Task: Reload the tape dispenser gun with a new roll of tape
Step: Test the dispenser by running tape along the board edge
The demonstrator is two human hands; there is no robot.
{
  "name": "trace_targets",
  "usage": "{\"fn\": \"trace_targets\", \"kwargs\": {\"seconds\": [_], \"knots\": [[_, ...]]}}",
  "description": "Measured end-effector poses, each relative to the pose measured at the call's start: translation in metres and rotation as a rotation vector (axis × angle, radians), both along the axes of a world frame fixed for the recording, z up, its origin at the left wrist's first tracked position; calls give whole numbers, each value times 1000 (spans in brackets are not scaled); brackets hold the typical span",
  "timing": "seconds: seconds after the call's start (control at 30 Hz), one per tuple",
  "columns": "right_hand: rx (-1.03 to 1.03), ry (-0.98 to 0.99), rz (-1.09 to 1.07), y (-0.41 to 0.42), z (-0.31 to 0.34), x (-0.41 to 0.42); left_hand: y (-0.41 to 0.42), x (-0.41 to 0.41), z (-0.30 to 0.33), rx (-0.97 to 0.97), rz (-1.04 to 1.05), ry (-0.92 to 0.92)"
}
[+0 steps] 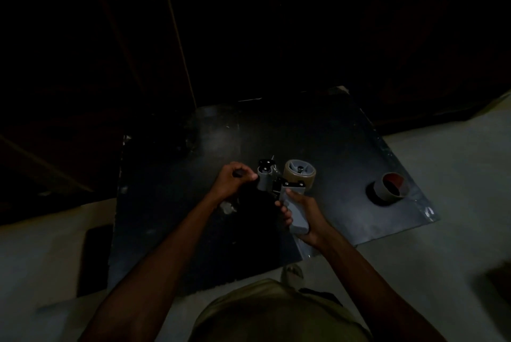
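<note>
Head cam only here, and it's really dark, so details are rough. The tape dispenser gun (pixel 282 189) is held up over a dark board (pixel 193 231) that lies on the pale floor (pixel 456 203). The right hand (pixel 307 217) has its fingers wrapped round the grey handle, thumb lying along the top of it. A roll of brown tape (pixel 300 173) already sits on the gun's hub, at the far end just right of the front part. The left hand (pixel 235 180) is at the front end of the gun, fingers curled in tight and pinching something small and dark there; can't make out what exactly, could be the tape end or a bit of the gun.

Off to the right, well apart from the hands, a second tape roll (pixel 390 185) sits on the board near its right edge. A greenish shirt (pixel 276 314) fills the bottom of the view.
</note>
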State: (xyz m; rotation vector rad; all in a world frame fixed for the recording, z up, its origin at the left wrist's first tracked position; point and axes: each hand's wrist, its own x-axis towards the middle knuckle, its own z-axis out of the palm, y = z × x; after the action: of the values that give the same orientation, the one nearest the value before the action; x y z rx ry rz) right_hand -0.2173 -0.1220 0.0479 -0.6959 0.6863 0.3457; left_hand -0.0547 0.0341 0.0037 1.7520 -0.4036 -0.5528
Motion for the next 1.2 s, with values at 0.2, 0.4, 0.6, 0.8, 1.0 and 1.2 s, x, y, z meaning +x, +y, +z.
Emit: {"fn": "trace_targets", "kwargs": {"seconds": [0.2,0.4,0.6,0.8,1.0,1.2], "knots": [[64,-16,66,-48,4,23,-14,18,7,-101,103,146],[84,-66,-18,-94,11,30,-18,32,15,-78,101,176],[78,-47,-7,-106,7,38,-59,35,14,-84,184,188],[81,-28,-2,-110,1,45,-82,42,10,-31,245,174],[63,5,21,-121,-12,68,-92,52,-5,46,256,162],[-7,-8,69,-133,-31,105,-89,57,-23,129,249,176]]}}
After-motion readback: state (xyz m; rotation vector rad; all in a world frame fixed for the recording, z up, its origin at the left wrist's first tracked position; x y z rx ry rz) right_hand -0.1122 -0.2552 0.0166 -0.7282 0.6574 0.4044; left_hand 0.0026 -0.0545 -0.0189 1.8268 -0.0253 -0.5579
